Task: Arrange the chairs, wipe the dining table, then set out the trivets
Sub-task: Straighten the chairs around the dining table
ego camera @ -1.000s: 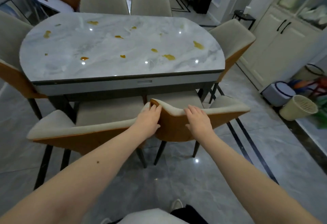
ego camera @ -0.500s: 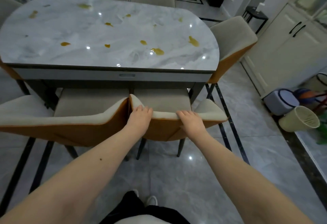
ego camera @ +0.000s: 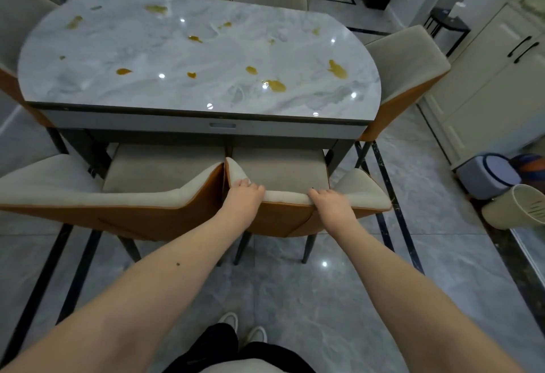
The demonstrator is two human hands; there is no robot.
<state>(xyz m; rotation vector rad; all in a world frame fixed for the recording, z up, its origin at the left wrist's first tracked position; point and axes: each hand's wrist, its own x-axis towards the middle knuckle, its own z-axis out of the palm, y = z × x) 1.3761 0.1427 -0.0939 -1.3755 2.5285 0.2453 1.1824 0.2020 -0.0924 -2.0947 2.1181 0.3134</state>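
Nearest the camera, a person's shoes (ego camera: pixel 253 333) stand on the grey tiled floor (ego camera: pixel 295 299). Both arms reach forward to the right-hand chair (ego camera: pixel 283 213): the left hand (ego camera: pixel 243 197) and the right hand (ego camera: pixel 331 203) each have fingers curled over the top of its padded backrest, gripping it. Its seat is tucked under the surface (ego camera: pixel 200 57), and it stands just beside a second chair (ego camera: pixel 118 204) on the left. Beyond, yellow-brown stains (ego camera: pixel 275 85) dot the marble top. More chairs stand at the ends and the far side.
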